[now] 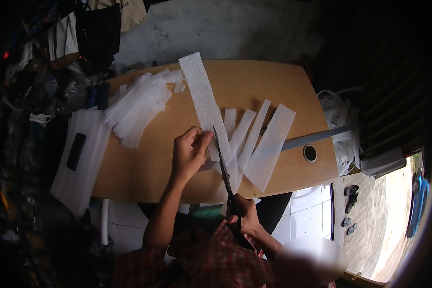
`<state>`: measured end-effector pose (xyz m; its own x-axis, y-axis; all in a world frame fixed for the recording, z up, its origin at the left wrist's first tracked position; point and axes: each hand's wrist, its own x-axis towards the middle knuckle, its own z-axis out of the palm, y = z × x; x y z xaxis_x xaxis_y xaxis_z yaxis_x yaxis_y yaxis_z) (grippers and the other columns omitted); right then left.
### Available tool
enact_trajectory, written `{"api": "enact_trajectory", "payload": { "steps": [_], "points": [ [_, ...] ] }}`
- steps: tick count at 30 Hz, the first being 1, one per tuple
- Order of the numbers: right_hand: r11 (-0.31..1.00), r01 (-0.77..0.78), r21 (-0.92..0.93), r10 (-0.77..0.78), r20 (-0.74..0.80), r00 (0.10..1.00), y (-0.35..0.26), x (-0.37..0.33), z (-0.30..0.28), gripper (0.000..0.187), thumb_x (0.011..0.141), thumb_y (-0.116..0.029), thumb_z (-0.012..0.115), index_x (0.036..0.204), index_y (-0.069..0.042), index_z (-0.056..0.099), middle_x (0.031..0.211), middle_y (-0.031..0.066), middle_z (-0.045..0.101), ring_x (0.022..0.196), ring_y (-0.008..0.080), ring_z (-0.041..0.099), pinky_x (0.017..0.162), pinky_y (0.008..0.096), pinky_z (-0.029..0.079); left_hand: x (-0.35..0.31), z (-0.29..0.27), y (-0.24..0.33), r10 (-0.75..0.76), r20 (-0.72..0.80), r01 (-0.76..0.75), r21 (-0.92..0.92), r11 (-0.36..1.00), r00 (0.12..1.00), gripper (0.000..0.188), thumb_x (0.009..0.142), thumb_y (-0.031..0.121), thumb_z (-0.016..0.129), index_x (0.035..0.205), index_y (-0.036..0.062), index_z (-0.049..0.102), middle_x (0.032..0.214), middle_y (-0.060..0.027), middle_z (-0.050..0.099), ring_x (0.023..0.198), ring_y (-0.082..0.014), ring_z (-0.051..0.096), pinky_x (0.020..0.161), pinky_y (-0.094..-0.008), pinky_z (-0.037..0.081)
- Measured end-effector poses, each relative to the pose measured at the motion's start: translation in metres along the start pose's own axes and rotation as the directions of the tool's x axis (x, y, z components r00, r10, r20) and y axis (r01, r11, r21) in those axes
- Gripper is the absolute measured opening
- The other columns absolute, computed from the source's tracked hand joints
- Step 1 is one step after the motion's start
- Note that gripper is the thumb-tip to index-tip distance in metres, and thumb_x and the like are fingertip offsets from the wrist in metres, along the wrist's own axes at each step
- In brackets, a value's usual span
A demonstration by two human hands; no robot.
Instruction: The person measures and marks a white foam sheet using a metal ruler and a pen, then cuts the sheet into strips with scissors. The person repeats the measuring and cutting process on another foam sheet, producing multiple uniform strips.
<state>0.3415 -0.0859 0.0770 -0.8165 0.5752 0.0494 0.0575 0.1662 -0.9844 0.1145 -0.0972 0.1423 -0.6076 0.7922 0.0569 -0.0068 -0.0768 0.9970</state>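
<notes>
Pinched in my left hand is a long strip of white foam sheet, which slants up and away over the table. My right hand grips a pair of black-handled scissors, its blades pointing away from me along the strip's lower right part. How far the blades have cut into the foam cannot be made out. Several loose white foam strips lie just right of the scissors. At the far left of the table rests a heap of narrower cut strips.
A stack of wide foam sheets overhangs the table's left edge, a black phone on it. A metal ruler and a roll of tape lie on the wooden table at right. White scraps hang beyond the right edge.
</notes>
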Motion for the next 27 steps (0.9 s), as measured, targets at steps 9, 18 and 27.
{"api": "enact_trajectory", "payload": {
  "steps": [9, 18, 27],
  "points": [
    [0.997, 0.009, 0.075, -0.005, -0.043, 0.999, 0.008, -0.002, 0.002, 0.06, 0.066, -0.054, 0.077, 0.077, 0.0, 0.053, 0.058, 0.0061, 0.052, 0.051, 0.0173, 0.048, 0.05, 0.0316, 0.04, -0.002, -0.007, 0.001, -0.08, 0.061, 0.077, 0.041, 0.996, 0.995, 0.028, 0.093, 0.014, 0.059, 0.071, 0.0012, 0.05, 0.055, 0.0013, 0.047, 0.04, -0.0033, 0.038, 0.037, -0.0225, 0.027],
    [0.997, -0.027, 0.071, 0.032, -0.071, 0.997, 0.009, 0.0, 0.0, 0.059, 0.065, -0.052, 0.079, 0.073, 0.0, 0.052, 0.055, 0.0045, 0.052, 0.049, 0.0126, 0.049, 0.047, 0.0285, 0.039, -0.006, -0.012, -0.001, -0.143, 0.198, 0.14, 0.03, 0.99, 0.97, 0.025, 0.094, 0.017, 0.059, 0.075, 0.0004, 0.054, 0.059, 0.0006, 0.051, 0.041, -0.0037, 0.041, 0.039, -0.0217, 0.03],
    [0.998, 0.06, -0.02, -0.061, -0.035, 0.998, 0.007, -0.001, -0.003, 0.056, 0.062, -0.047, 0.083, 0.072, -0.001, 0.052, 0.059, 0.0074, 0.052, 0.053, 0.016, 0.049, 0.051, 0.0319, 0.041, 0.003, -0.016, 0.001, 0.005, 0.106, -0.009, 0.041, 0.999, 0.994, 0.021, 0.094, 0.017, 0.058, 0.083, -0.0009, 0.058, 0.063, 0.0005, 0.055, 0.046, -0.0039, 0.046, 0.044, -0.0202, 0.035]
  ]
}}
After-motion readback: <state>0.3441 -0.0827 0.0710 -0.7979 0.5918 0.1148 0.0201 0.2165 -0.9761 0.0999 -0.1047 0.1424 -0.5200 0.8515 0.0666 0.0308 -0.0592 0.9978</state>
